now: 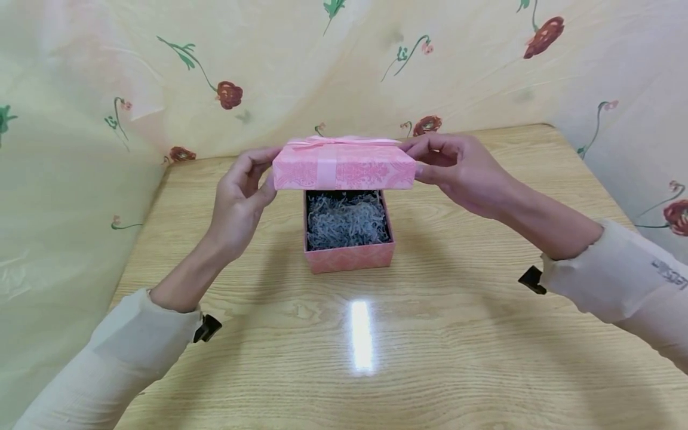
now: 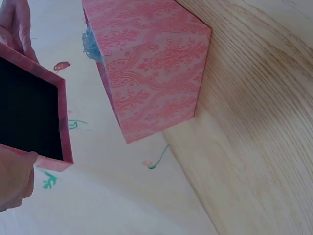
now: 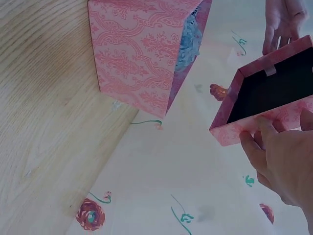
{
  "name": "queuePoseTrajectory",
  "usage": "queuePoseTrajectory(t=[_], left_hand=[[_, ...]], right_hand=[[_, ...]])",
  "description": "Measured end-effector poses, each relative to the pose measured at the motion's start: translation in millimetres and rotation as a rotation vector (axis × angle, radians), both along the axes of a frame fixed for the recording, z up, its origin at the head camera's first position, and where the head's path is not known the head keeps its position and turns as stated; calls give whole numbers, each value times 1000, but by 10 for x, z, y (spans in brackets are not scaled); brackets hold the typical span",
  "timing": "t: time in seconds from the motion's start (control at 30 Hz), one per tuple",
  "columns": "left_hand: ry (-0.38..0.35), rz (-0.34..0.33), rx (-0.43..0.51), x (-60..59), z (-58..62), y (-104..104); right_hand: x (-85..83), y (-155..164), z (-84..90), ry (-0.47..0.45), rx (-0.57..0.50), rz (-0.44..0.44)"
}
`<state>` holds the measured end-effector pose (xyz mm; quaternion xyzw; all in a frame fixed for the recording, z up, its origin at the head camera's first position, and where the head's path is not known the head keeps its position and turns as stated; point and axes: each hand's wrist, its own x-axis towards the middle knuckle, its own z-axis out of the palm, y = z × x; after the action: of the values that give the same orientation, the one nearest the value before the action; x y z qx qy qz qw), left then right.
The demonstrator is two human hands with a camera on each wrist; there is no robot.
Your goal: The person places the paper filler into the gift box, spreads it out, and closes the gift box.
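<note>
Two hands, left (image 1: 239, 197) and right (image 1: 462, 170), grip one lid (image 1: 344, 164) above one box (image 1: 348, 236).

A light wooden table (image 1: 457, 334) carries the things. Directly on it stands one open pink patterned box (image 1: 348, 255) (filled with grey shredded paper (image 1: 346, 220)), near the table's middle.

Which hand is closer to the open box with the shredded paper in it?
Left, by a little. The left hand grips the lid low, beside the box. The right hand grips the lid's other end, higher and farther off. Neither touches the box.
</note>
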<state>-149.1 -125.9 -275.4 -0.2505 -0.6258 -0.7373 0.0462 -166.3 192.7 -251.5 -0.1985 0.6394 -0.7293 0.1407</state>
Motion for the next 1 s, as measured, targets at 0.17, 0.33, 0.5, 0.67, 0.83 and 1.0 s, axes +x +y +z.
queuePoseTrajectory(t=[0.17, 0.33, 0.5, 0.67, 0.83, 1.0], left_hand=[[65, 1, -41, 14, -32, -5], [98, -5, -69, 18, -54, -4], [123, -11, -88, 23, -58, -9], [127, -8, -84, 28, -56, -19], [85, 9, -48, 46, -67, -28], [78, 15, -28, 48, -81, -45]], right_hand=[[20, 16, 5, 52, 89, -26], [31, 28, 20, 86, 186, -45], [24, 45, 23, 117, 209, -15], [23, 55, 33, 180, 319, -28], [24, 54, 23, 176, 311, -14], [19, 40, 0, 192, 295, -12]])
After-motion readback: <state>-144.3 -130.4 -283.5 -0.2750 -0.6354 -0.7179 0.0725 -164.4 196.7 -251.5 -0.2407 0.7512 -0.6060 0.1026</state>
